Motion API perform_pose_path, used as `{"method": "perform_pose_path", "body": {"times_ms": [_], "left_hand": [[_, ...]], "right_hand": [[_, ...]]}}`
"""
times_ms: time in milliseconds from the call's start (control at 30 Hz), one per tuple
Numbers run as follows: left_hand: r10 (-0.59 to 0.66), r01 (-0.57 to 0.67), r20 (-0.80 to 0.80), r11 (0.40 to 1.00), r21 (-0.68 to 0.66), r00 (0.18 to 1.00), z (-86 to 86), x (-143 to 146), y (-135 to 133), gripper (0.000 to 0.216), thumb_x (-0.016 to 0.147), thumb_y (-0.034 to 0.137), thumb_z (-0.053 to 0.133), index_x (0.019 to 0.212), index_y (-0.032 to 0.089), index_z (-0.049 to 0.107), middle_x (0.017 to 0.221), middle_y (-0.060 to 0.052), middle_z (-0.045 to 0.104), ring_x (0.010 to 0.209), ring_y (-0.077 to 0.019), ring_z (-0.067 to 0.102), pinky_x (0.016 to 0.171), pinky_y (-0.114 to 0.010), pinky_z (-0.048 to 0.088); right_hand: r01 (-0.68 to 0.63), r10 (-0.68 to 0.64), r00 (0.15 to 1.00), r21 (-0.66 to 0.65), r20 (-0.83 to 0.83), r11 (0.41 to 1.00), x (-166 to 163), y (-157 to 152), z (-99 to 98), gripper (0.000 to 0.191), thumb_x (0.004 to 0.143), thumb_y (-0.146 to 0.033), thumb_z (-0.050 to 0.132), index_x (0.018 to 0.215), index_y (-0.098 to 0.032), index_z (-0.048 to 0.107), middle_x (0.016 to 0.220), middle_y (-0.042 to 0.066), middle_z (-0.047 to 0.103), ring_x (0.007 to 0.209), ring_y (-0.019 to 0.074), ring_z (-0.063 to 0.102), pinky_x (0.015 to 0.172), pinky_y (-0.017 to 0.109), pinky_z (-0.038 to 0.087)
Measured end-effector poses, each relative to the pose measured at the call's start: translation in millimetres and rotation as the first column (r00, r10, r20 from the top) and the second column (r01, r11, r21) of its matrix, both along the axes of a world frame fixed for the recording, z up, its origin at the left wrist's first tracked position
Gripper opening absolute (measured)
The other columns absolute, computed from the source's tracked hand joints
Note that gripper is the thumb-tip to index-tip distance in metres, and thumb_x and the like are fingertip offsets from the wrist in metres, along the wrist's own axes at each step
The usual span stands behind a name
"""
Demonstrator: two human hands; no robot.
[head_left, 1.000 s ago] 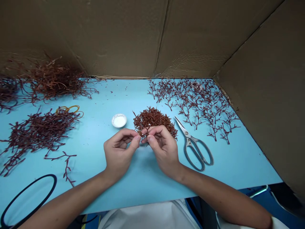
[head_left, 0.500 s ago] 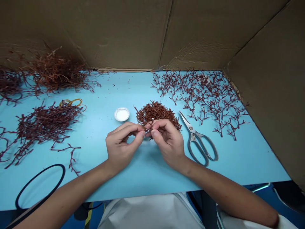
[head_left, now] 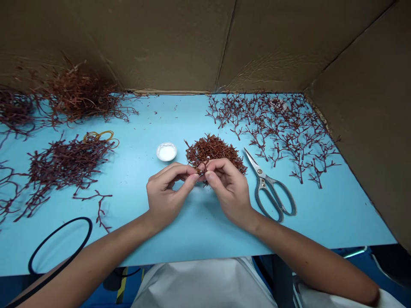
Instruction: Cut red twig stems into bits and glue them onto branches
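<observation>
My left hand (head_left: pixel 167 192) and my right hand (head_left: pixel 227 188) meet fingertip to fingertip over the blue table (head_left: pixel 199 231). Both pinch one small brown branched twig piece (head_left: pixel 201 170) between thumb and fingers. Right behind my hands lies a heap of small brown twig pieces (head_left: pixel 215 152). The part of the twig inside my fingers is hidden.
Metal scissors (head_left: pixel 271 190) lie to the right of my hands. A small white cap (head_left: pixel 166 151) sits behind them. Dark red branches are spread at the back right (head_left: pixel 276 128) and piled at the left (head_left: pixel 61 162). Rubber bands (head_left: pixel 99 136), a black loop (head_left: pixel 61 244), cardboard walls (head_left: pixel 180 42).
My hands stay together on the twig, the fingers shifting slightly. The view has drifted so that everything sits a little to the right and higher.
</observation>
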State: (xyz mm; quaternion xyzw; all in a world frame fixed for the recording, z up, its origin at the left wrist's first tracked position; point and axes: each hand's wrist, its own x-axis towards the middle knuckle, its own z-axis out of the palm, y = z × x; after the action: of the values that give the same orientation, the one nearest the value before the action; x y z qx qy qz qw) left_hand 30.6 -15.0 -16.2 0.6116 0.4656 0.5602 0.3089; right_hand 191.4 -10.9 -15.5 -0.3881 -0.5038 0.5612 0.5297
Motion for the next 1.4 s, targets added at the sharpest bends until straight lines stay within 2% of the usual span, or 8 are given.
{"method": "perform_pose_path", "body": {"times_ms": [133, 367, 533, 700, 867, 1100, 1400], "left_hand": [[0.023, -0.018, 0.055, 0.996, -0.09, 0.998, 0.0, 1.0, 2.1, 0.006, 0.09, 0.018, 0.076, 0.084, 0.019, 0.077, 0.079, -0.002, 0.077, 0.063, -0.0119, 0.067, 0.063, -0.024, 0.058], [0.045, -0.011, 0.189, 0.984, -0.177, 0.981, 4.4, 3.8, 6.5, 0.003, 0.085, 0.018, 0.076, 0.082, 0.017, 0.075, 0.075, -0.001, 0.076, 0.058, -0.0116, 0.067, 0.057, -0.022, 0.057], [0.086, -0.009, 0.27, 0.961, -0.276, 0.959, 6.9, 1.0, 10.8, 0.008, 0.083, 0.022, 0.08, 0.081, 0.017, 0.076, 0.067, -0.001, 0.073, 0.056, -0.013, 0.067, 0.058, -0.024, 0.059], [0.077, 0.097, 0.452, 0.932, -0.349, 0.888, 1.3, -3.0, 16.3, 0.026, 0.079, 0.038, 0.089, 0.085, 0.016, 0.077, 0.07, -0.002, 0.072, 0.061, -0.0133, 0.069, 0.062, -0.025, 0.059], [0.122, 0.192, 0.594, 0.879, -0.438, 0.795, 0.1, -1.4, 18.7, 0.037, 0.069, 0.044, 0.096, 0.084, 0.015, 0.077, 0.071, -0.002, 0.072, 0.064, -0.0118, 0.066, 0.059, -0.022, 0.057], [0.144, 0.206, 0.644, 0.876, -0.437, 0.751, -2.7, -3.0, 18.2, 0.036, 0.068, 0.043, 0.098, 0.083, 0.016, 0.08, 0.07, -0.001, 0.073, 0.06, -0.0096, 0.065, 0.057, -0.019, 0.056], [0.152, 0.148, 0.583, 0.889, -0.434, 0.798, -5.1, -4.3, 17.8, 0.035, 0.071, 0.045, 0.095, 0.083, 0.016, 0.08, 0.071, -0.003, 0.073, 0.059, -0.0111, 0.063, 0.06, -0.024, 0.055]], "right_hand": [[0.011, -0.015, 0.998, -0.066, -0.057, 0.998, -1.7, 3.5, 2.0, 0.026, 0.095, -0.048, 0.075, 0.095, -0.025, 0.064, 0.103, 0.001, 0.073, 0.082, 0.0135, 0.075, 0.08, 0.031, 0.067], [0.042, -0.051, 0.993, -0.081, -0.111, 0.996, -2.8, 8.6, 2.5, 0.031, 0.093, -0.053, 0.077, 0.096, -0.025, 0.064, 0.098, 0.002, 0.076, 0.091, 0.0178, 0.076, 0.08, 0.035, 0.069], [0.008, -0.026, 0.987, -0.115, -0.158, 0.993, -0.8, 8.8, 2.2, 0.031, 0.094, -0.053, 0.075, 0.097, -0.024, 0.066, 0.095, 0.003, 0.078, 0.089, 0.0181, 0.077, 0.077, 0.033, 0.067], [-0.082, 0.032, 0.967, -0.189, -0.254, 0.978, -1.7, 8.5, 0.6, 0.029, 0.092, -0.051, 0.078, 0.094, -0.024, 0.066, 0.099, 0.003, 0.078, 0.09, 0.0178, 0.076, 0.075, 0.03, 0.065], [-0.143, 0.06, 0.953, -0.266, -0.297, 0.953, -2.3, 8.7, -1.0, 0.024, 0.092, -0.047, 0.078, 0.095, -0.024, 0.072, 0.109, 0.005, 0.076, 0.104, 0.0187, 0.071, 0.085, 0.031, 0.063], [-0.197, 0.104, 0.948, -0.297, -0.3, 0.934, -2.8, 7.9, -0.6, 0.021, 0.091, -0.045, 0.08, 0.094, -0.025, 0.075, 0.111, 0.006, 0.077, 0.108, 0.0205, 0.07, 0.09, 0.035, 0.063], [-0.188, 0.122, 0.965, -0.287, -0.234, 0.939, -3.7, 7.3, -3.4, 0.024, 0.092, -0.046, 0.079, 0.088, -0.024, 0.071, 0.117, 0.007, 0.076, 0.118, 0.0236, 0.07, 0.091, 0.037, 0.065]]}}
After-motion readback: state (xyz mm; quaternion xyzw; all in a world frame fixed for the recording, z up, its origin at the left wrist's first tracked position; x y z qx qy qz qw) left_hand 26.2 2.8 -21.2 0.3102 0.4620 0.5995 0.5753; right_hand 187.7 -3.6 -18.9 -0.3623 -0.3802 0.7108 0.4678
